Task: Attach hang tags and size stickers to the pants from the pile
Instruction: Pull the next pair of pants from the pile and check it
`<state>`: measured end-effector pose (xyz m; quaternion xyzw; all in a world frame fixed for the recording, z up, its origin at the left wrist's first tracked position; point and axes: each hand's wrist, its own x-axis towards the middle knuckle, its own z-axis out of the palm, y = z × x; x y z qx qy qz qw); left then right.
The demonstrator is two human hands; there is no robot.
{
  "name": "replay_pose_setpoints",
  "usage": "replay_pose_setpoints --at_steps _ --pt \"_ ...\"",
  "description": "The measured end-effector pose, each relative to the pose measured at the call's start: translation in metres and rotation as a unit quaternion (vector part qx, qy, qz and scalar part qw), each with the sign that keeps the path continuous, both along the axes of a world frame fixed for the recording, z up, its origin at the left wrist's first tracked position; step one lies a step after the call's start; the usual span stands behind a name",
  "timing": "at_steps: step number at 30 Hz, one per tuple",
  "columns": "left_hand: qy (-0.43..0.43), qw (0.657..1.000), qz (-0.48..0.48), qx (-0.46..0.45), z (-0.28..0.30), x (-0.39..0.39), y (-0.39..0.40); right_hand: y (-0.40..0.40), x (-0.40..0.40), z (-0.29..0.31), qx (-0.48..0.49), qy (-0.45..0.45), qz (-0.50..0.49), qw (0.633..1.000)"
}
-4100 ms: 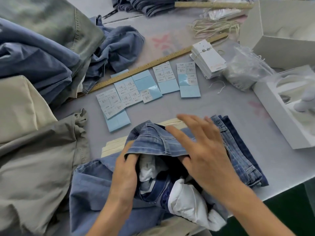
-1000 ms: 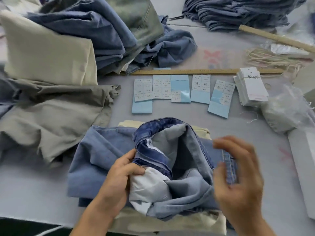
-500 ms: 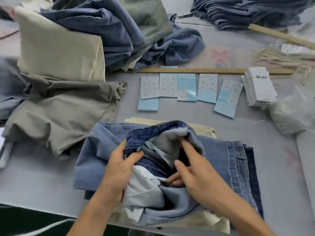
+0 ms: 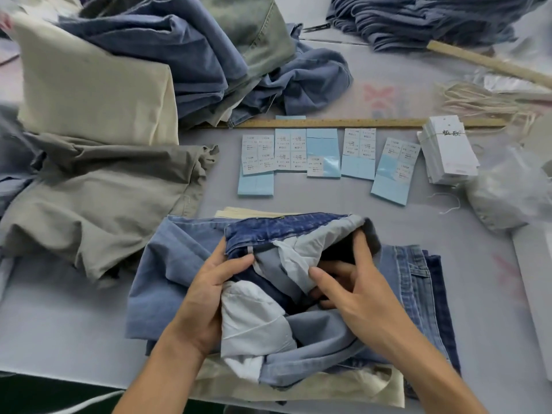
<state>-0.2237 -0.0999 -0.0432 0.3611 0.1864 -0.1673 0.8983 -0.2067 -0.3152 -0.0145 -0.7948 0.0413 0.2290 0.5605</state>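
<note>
A pair of light blue jeans (image 4: 173, 264) lies on the grey table (image 4: 59, 318) in front of me, its waistband turned open so the white pocket lining (image 4: 251, 318) shows. My left hand (image 4: 206, 294) grips the waistband's left edge, thumb on top. My right hand (image 4: 355, 288) reaches inside the opening, its fingers hooked under the right fold of the waistband. Blue sheets of size stickers (image 4: 322, 153) lie in a row beyond the jeans. A stack of white hang tags (image 4: 451, 150) sits at their right end.
Folded jeans (image 4: 424, 288) and beige pants (image 4: 328, 383) lie under the open pair. A pile of blue, beige and olive pants (image 4: 143, 70) fills the left. A wooden ruler (image 4: 358, 123) runs behind the stickers. Strings (image 4: 484, 100), a plastic bag (image 4: 507, 192) and more folded denim (image 4: 418, 19) are at right.
My right hand came down from above the jeans and went into the waistband opening, spreading it wider to the right. My left hand kept its grip on the waistband.
</note>
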Motion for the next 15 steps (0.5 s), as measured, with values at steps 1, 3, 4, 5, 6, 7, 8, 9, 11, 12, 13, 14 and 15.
replay_pose_setpoints --at_steps 1,3,4,5,6,7,8,9,11,12,13,14,15 --pt "-0.002 1.000 -0.002 0.004 -0.001 0.001 0.001 -0.003 0.001 0.001 -0.030 -0.011 0.009 0.999" --pt "-0.002 1.000 -0.004 0.029 0.000 0.006 0.000 -0.008 0.004 0.003 -0.088 -0.027 0.038 0.995" --pt "0.001 0.999 0.001 0.054 0.000 0.009 0.000 -0.009 0.004 0.003 -0.125 -0.029 0.057 0.990" --pt "0.004 0.996 0.013 0.084 0.001 0.012 -0.001 -0.009 0.005 0.004 -0.167 -0.033 0.079 0.982" --pt "0.006 0.993 0.029 0.112 0.001 0.013 -0.002 -0.008 0.005 0.006 -0.214 -0.046 0.100 0.971" --pt "0.006 0.990 0.044 0.131 0.002 0.015 -0.003 -0.010 0.004 0.008 -0.260 -0.074 0.115 0.956" --pt "0.006 0.988 0.056 0.141 0.003 0.016 -0.005 -0.013 0.002 0.011 -0.291 -0.121 0.117 0.942" --pt "0.007 0.988 0.062 0.145 0.003 0.017 -0.007 -0.016 0.000 0.014 -0.289 -0.160 0.116 0.937" --pt "0.016 0.989 0.067 0.130 0.005 0.021 -0.013 -0.019 -0.006 0.023 -0.230 -0.166 0.171 0.943" --pt "0.019 0.991 0.067 0.110 0.006 0.024 -0.016 -0.017 -0.009 0.025 -0.214 -0.141 0.221 0.941" --pt "0.020 0.993 0.068 0.090 0.006 0.028 -0.019 -0.013 -0.014 0.023 -0.220 -0.114 0.267 0.931" --pt "0.020 0.994 0.065 0.083 0.007 0.032 -0.024 -0.009 -0.017 0.018 -0.239 -0.111 0.293 0.919" --pt "0.014 0.993 0.056 0.106 0.006 0.035 -0.028 -0.005 -0.017 0.012 -0.252 -0.127 0.295 0.913"
